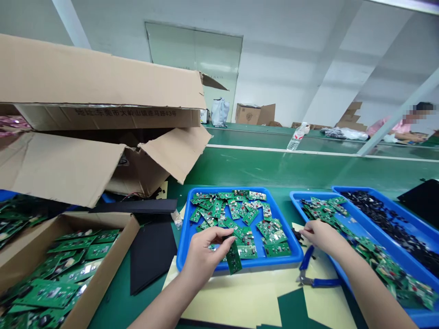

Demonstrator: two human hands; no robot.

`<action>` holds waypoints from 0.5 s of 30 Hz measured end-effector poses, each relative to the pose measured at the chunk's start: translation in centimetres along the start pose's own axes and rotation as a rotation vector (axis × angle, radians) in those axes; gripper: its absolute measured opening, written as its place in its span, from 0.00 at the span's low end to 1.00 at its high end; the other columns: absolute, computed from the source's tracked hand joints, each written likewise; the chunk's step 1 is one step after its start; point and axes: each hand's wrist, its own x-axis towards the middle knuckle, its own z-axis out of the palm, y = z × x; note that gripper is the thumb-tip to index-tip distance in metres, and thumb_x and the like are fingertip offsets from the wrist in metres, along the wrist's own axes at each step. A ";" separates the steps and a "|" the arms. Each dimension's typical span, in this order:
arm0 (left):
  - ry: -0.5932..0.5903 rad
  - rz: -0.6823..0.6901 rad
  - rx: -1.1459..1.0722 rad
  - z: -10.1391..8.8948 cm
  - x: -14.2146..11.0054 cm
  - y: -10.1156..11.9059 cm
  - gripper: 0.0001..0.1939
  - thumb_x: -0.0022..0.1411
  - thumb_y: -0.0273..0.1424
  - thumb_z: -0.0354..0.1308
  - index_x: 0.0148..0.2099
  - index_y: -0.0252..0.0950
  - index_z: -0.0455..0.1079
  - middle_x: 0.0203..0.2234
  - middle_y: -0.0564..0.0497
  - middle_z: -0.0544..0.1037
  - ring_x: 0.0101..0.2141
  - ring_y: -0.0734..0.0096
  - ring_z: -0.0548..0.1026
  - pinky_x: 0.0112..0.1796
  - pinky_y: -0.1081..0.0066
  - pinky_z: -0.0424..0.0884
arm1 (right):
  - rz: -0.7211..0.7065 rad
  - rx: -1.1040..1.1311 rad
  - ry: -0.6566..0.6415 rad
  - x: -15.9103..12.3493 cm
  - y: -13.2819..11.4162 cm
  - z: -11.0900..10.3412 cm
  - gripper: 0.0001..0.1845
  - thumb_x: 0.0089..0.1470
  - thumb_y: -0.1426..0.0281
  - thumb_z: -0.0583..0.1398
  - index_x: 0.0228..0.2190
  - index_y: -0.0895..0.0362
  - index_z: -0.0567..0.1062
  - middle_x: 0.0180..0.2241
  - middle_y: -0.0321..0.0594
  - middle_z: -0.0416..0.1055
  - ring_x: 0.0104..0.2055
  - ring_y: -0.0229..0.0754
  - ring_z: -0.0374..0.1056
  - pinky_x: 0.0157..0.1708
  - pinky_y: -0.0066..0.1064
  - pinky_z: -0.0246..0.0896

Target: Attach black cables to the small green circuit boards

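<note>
My left hand (204, 256) holds a green circuit board (233, 258) upright by its edge, over the near rim of a blue plastic tray (286, 228). That tray is heaped with several green circuit boards (236, 214). My right hand (320, 235) pinches a small black piece (297, 236) between its fingertips, above a second blue tray (297, 197) of green boards. Blue-handled side cutters (310, 278) lie on the yellowish mat (233, 304) just below my right hand.
A cardboard box (103, 224) of green boards stands at the left, under a large open carton (103, 91). Black foam sheets (151, 256) lie beside it. A blue tray of black bits (387, 219) sits at the right. A person (394, 130) sits far along the green bench.
</note>
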 end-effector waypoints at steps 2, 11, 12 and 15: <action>0.010 0.020 0.006 -0.1 -0.1 0.1 0.05 0.53 0.26 0.60 0.32 0.35 0.77 0.24 0.50 0.81 0.25 0.70 0.78 0.26 0.76 0.74 | -0.035 0.092 0.049 -1.1 -0.1 -0.6 0.12 0.52 0.73 0.53 0.22 0.57 0.74 0.22 0.42 0.74 0.26 0.46 0.70 0.26 0.31 0.59; -0.035 0.053 -0.151 0.4 -1.4 1.3 0.02 0.50 0.26 0.63 0.28 0.38 0.77 0.22 0.50 0.81 0.24 0.70 0.78 0.26 0.77 0.73 | -0.647 0.831 -0.302 -10.6 -9.8 3.2 0.18 0.55 0.63 0.55 0.45 0.57 0.71 0.37 0.45 0.75 0.38 0.45 0.71 0.37 0.34 0.67; -0.020 0.005 -0.184 0.6 -1.5 1.2 0.02 0.50 0.27 0.63 0.28 0.38 0.77 0.22 0.50 0.80 0.24 0.70 0.77 0.25 0.77 0.73 | -0.686 0.896 -0.357 -11.1 -10.7 3.9 0.16 0.56 0.62 0.54 0.41 0.58 0.72 0.34 0.45 0.75 0.35 0.44 0.72 0.35 0.34 0.67; -0.003 -0.094 -0.221 1.2 -1.7 1.1 0.02 0.50 0.30 0.63 0.28 0.37 0.76 0.22 0.50 0.78 0.25 0.69 0.77 0.26 0.76 0.73 | -0.672 1.080 -0.421 -11.7 -12.1 5.4 0.15 0.58 0.62 0.52 0.31 0.60 0.70 0.27 0.45 0.75 0.30 0.42 0.73 0.31 0.32 0.67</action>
